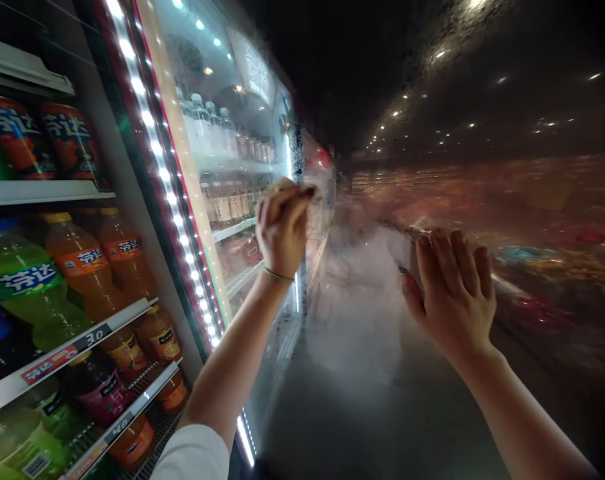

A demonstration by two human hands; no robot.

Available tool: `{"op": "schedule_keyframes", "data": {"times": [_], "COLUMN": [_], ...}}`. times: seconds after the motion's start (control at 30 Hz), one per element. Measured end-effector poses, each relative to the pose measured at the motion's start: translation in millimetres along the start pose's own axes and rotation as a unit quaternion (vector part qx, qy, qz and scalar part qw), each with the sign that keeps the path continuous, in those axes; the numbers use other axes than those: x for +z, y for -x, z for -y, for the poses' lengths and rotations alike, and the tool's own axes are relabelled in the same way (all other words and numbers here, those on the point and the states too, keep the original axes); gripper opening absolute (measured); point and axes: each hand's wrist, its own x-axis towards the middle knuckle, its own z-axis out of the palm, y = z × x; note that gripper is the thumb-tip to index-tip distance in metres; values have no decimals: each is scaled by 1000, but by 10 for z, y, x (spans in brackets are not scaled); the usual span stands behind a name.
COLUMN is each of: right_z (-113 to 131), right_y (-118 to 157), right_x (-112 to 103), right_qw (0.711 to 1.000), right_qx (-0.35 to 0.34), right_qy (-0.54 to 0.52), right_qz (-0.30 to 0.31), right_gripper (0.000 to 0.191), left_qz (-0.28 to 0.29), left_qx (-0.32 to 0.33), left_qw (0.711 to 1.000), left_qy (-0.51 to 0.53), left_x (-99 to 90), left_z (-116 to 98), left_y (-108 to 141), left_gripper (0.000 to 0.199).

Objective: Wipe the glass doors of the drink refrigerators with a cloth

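Here, the left hand (281, 230) curls its fingers together, anything pinched being unclear, before the tall, white-lit, glass-fronted drinks cooler (227, 163), while the right hand (452, 300) hovers apart, fingers slightly spread.

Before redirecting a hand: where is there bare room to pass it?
Between the left hand and the right hand, the near space looks open, with a blurred pale shape beyond. Bare floor shows below that shape. At far left, the shelves are crowded with bottles and cans.
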Motion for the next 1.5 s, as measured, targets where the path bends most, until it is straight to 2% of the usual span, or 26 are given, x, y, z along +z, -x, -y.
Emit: {"op": "schedule_keyframes", "data": {"times": [0.07,0.13,0.2,0.23,0.3,0.37,0.43,0.5,0.53,0.6,0.7,0.73,0.8,0.87,0.9,0.97,1.0,1.07,1.1,1.17,1.23,1.27,1.33,1.37,1.43,1.5], "right_z": [3,16,23,25,23,20,19,22,26,36,51,54,59,63,66,73,76,80,80,74,68,67,72,77,87,81], "right_y": [21,38,47,50,54,58,62,63,62,55,33,25,12,5,3,1,1,2,3,5,7,8,9,9,5,-5], "right_x": [52,83,94,96,99,105,110,109,105,91,69,65,63,68,71,74,73,65,59,45,35,31,30,31,35,39], "right_qw": [1000,1000,1000,999,999,999,999,999,999,997,994,994,993,993,992,993,993,992,992,992,992,993,993,992,992,991], "right_qx": [4,13,18,17,16,16,16,18,23,40,61,65,68,70,71,72,72,72,73,73,70,67,65,66,71,76], "right_qy": [10,14,15,18,25,32,34,32,30,26,26,24,16,14,14,13,10,6,5,1,-5,-8,-13,-14,-14,-14], "right_qz": [3,10,18,20,23,27,29,33,38,57,84,90,96,99,99,98,98,99,100,101,102,102,102,103,105,106], "right_gripper": [75,74,73,73,73,73,72,70,69,66,64,64,64,65,65,65,65,65,65,65,65,66,65,65,65,65], "left_qz": [38,91,105,112,117,103,54,47,49,66,167,176,176,164,154,98,74,38,33,80,138,152,174,174,145,92], "left_qx": [44,72,121,135,140,111,58,10,-1,15,86,119,121,106,93,10,-25,-50,-41,21,89,107,104,92,29,-49], "left_qw": [997,990,983,980,978,984,994,996,996,994,973,966,967,972,976,992,995,996,995,991,977,972,971,973,984,991], "left_qy": [41,85,88,92,98,89,71,72,75,86,137,144,141,133,121,73,62,70,83,109,138,142,127,120,103,81], "left_x": [-18,-167,-350,-414,-434,-306,-96,83,126,81,-265,-404,-619,-670,-627,-436,-317,-114,-58,-65,-202,-289,-436,-478,-492,-450], "left_z": [-328,-575,-634,-589,-392,-151,10,4,-69,-313,-671,-717,-645,-398,-253,-35,3,-96,-216,-500,-690,-707,-577,-454,-194,-49], "left_y": [376,889,1280,1360,1241,824,330,26,7,258,1057,1306,1595,1527,1374,956,755,512,500,683,1001,1145,1295,1287,1146,983], "left_gripper": [20,26,23,21,23,31,25,21,21,24,26,21,17,24,30,28,22,18,20,26,30,30,29,30,28,21]}}
